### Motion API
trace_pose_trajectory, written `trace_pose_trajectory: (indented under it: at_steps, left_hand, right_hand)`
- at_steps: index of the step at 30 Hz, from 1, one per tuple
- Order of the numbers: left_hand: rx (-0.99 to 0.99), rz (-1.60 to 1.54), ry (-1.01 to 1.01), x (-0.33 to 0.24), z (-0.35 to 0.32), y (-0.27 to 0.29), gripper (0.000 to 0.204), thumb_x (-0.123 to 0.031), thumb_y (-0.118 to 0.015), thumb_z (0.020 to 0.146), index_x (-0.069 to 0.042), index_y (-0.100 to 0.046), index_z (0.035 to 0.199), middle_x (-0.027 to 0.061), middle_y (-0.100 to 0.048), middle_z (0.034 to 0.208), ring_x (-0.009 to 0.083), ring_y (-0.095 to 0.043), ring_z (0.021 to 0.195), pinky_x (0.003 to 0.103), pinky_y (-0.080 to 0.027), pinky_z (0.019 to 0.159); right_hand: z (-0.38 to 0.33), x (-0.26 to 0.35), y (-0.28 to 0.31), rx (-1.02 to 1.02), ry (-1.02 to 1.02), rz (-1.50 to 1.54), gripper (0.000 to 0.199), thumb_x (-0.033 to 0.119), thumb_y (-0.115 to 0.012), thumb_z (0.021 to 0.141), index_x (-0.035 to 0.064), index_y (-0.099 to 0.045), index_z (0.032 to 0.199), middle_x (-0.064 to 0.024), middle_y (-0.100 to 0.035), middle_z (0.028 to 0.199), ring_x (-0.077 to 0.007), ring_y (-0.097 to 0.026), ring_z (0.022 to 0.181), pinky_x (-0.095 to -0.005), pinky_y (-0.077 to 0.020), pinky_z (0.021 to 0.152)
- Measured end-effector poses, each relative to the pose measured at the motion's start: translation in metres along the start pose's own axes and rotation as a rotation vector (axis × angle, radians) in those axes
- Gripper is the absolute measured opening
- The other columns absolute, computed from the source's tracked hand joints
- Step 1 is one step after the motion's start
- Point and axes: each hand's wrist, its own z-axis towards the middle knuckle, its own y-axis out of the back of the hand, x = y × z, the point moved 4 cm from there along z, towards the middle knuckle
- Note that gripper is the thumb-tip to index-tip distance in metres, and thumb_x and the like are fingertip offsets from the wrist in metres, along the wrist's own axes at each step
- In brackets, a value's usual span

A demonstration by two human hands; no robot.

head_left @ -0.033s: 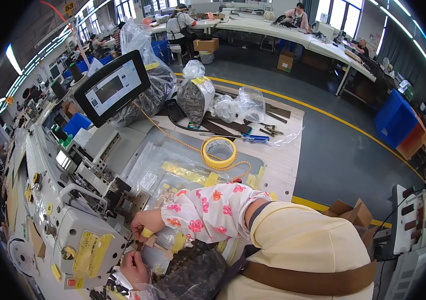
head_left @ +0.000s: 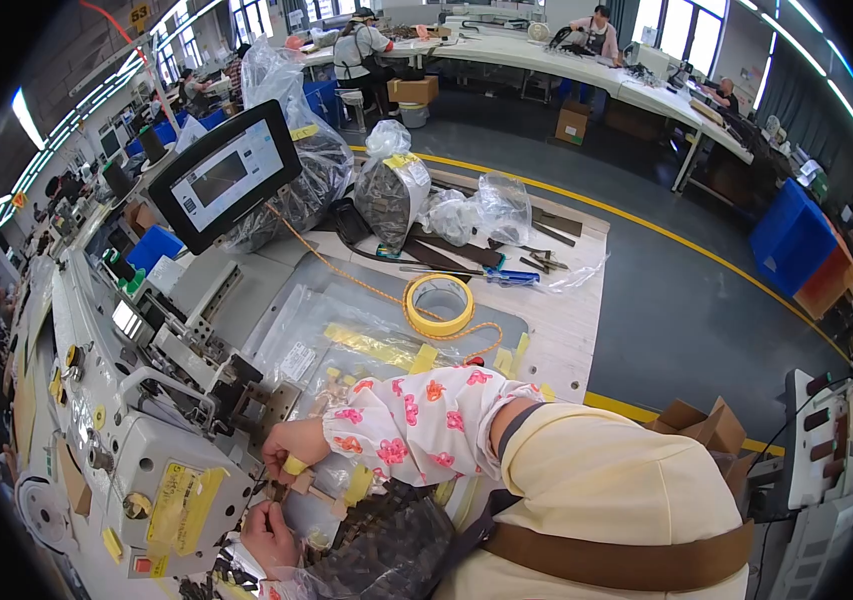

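Observation:
My right hand, in a white sleeve with pink and orange flowers, reaches across to the front of a sewing machine. Its fingers are bent closed at a small dark piece beside the machine's work area. Just below, my left hand has thumb and finger pinched together close to that same piece; what it grips is hidden. Yellow tape shows by the right fingertips. A tan block-like fixture lies beside the hands. Against my body rests a clear plastic bag of dark camouflage-patterned pieces.
A tilted touch screen stands beyond the machine. On the table are a yellow tape roll, an orange cord, a blue-handled screwdriver and filled plastic bags. Loose dark pieces lie by my left wrist. Other people work farther back.

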Motion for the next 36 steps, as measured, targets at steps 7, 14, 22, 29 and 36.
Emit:
trace_pose_trajectory:
  at_steps: [7,14,22,29,36]
  left_hand:
    - [-0.036,0.077,-0.001,0.004,-0.007,0.003,0.013,-0.011,-0.051,0.084,0.0,-0.055,0.078,0.0172,-0.055,0.069,0.0364,-0.053,0.061,0.041,-0.041,0.055]
    - [-0.036,-0.024,0.033,0.005,0.004,0.0,0.017,-0.016,-0.053,0.083,-0.002,-0.06,0.089,0.0192,-0.061,0.079,0.0366,-0.059,0.074,0.038,-0.046,0.063]
    - [-0.043,-0.095,0.002,-0.001,0.0,0.012,0.015,-0.014,-0.05,0.087,0.0,-0.057,0.089,0.0129,-0.054,0.068,0.0203,-0.051,0.053,0.03,-0.04,0.051]
    - [-0.034,-0.029,0.029,-0.001,0.001,0.004,0.015,-0.017,-0.053,0.085,-0.004,-0.059,0.087,0.0139,-0.058,0.07,0.0279,-0.055,0.06,0.033,-0.042,0.055]
    - [-0.096,-0.003,0.065,0.002,0.001,0.005,0.017,-0.016,-0.054,0.084,-0.002,-0.061,0.09,0.0124,-0.058,0.063,0.0181,-0.055,0.048,0.028,-0.041,0.049]
  right_hand:
    - [0.006,-0.001,-0.006,0.002,0.014,-0.077,0.017,0.012,-0.067,0.07,-0.0001,-0.061,0.081,-0.0055,-0.063,0.072,-0.0121,-0.059,0.068,-0.0267,-0.0472,0.059]
    - [-0.002,0.014,0.011,-0.025,-0.053,-0.177,0.021,0.013,-0.065,0.073,-0.0016,-0.063,0.088,-0.0074,-0.065,0.08,-0.0119,-0.06,0.076,-0.026,-0.0484,0.071]
    - [-0.001,0.016,0.001,-0.017,-0.244,0.051,0.02,0.008,-0.064,0.077,-0.0027,-0.059,0.093,-0.0056,-0.062,0.081,-0.0105,-0.059,0.075,-0.0229,-0.0471,0.064]
    - [-0.006,0.001,-0.002,-0.106,-0.124,0.034,0.018,0.006,-0.065,0.076,-0.0016,-0.058,0.091,-0.0049,-0.061,0.082,-0.0104,-0.058,0.073,-0.0237,-0.0469,0.063]
    - [-0.011,0.041,-0.005,-0.102,0.354,-0.636,0.012,0.001,-0.062,0.069,0.0023,-0.062,0.081,-0.0113,-0.059,0.08,-0.0292,-0.058,0.069,-0.033,-0.0468,0.061]
